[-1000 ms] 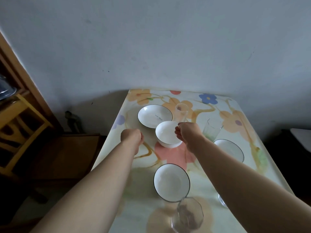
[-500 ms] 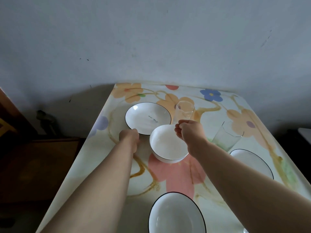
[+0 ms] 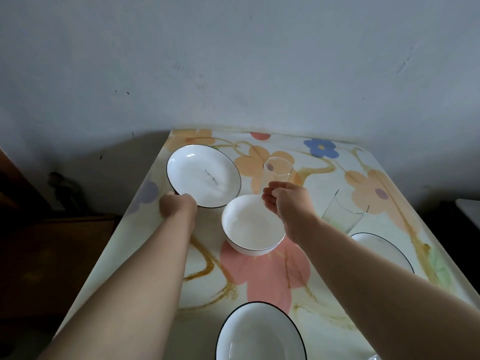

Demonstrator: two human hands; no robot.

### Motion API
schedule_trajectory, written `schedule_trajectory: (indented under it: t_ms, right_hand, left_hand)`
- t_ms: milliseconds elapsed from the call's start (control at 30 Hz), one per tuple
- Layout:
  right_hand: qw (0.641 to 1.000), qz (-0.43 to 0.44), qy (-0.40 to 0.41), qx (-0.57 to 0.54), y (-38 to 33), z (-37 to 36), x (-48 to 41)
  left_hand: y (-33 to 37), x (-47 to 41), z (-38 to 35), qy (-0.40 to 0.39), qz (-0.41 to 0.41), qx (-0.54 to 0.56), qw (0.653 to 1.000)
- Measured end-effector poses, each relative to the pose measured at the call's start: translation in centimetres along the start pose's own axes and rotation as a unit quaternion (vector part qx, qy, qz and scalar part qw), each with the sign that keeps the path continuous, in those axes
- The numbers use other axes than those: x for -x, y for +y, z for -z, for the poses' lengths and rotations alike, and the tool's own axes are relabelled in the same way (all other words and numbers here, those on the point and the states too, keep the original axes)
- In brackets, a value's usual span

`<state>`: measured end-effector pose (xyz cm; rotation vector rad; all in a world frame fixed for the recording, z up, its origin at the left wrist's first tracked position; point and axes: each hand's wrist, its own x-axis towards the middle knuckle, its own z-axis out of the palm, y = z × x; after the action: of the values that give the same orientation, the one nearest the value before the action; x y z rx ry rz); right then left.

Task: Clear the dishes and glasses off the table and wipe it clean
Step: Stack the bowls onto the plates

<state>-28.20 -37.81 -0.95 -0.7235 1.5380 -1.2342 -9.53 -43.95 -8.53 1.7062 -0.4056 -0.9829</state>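
Observation:
A flowered table [image 3: 272,276] carries white dishes with dark rims. My left hand [image 3: 178,207] rests at the near rim of the far plate [image 3: 204,175], with its fingers closed over that edge. A deep white bowl [image 3: 252,227] sits between my two hands. My right hand [image 3: 287,201] is curled in front of the lower part of a clear tumbler [image 3: 278,170]. The hand hides the tumbler's base, so a grip does not show. A second tumbler [image 3: 342,214] stands to the right. One plate [image 3: 384,252] lies at the right edge and another plate [image 3: 259,333] at the near edge.
The table's far edge meets a grey wall [image 3: 233,61]. Dark wooden furniture [image 3: 52,255] stands low on the left, beside the table's left edge. A dark gap runs along the table's right side.
The view has moved in closer over the table. My left hand has reached the far plate's near rim. My right hand has stayed at the tumbler.

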Motion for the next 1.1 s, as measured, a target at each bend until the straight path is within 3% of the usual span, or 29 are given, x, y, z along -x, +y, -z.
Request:
schedule_trajectory:
  t_ms: [133, 300, 567, 833, 1100]
  right_hand:
    - [1.0, 0.001, -0.019, -0.008, -1.9, 0.0, 2.2]
    - [1.0, 0.019, -0.023, 0.01, -4.3, 0.7, 6.0]
    - [0.99, 0.084, 0.014, 0.11, -9.2, 6.0, 14.7]
    - [0.987, 0.106, 0.025, 0.115, -10.0, 17.2, 25.8]
    - [0.995, 0.029, 0.068, 0.065, -5.5, 29.0, 33.8]
  left_hand:
    - [2.7, 0.8, 2.2, 0.015, -0.044, 0.026, 0.999]
    - [7.1, 8.2, 5.6, -0.044, -0.056, 0.094, 0.993]
    - [9.7, 21.4, 11.2, -0.149, -0.117, -0.011, 0.982]
    - [6.9, 34.4, 16.3, -0.231, -0.144, -0.087, 0.958]
    - [0.3, 48.5, 19.9, -0.287, -0.102, -0.114, 0.946]
